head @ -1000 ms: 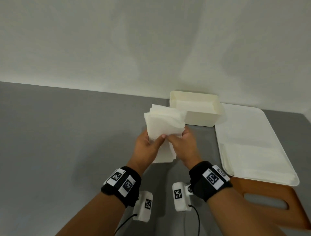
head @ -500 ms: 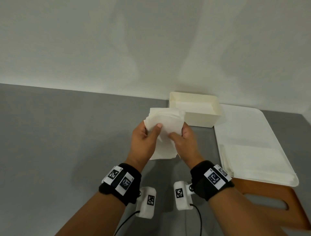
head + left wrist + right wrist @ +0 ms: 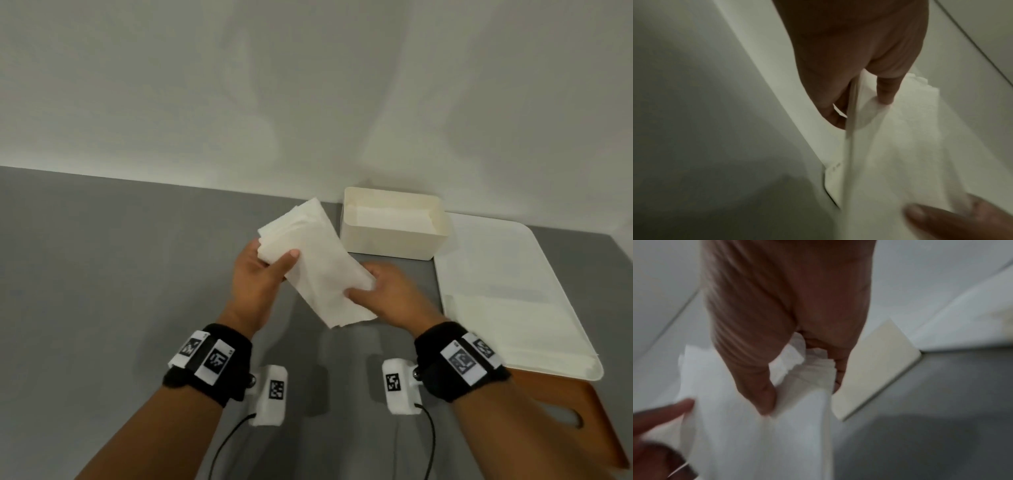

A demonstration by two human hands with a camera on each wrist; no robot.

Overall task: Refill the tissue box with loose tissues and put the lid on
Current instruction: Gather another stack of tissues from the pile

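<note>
Where tray flanks box, orange board

hands: 2 | tissue stack: 1 | box: 1 | tray: 1 | lid: 1, probably

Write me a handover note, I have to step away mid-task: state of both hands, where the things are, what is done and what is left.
Left hand: grips the upper end of the white stack of loose tissues.
Right hand: grips its lower end; the stack is held in the air, tilted, in front of the box.
Open cream plastic tissue box: on the grey table by the wall, some tissues already inside.
White rounded tray: right of the box, more tissues on it.
Brown wooden lid with slot: partly under the tray's near edge.
Left: put the stack in, put the lid on.
</note>
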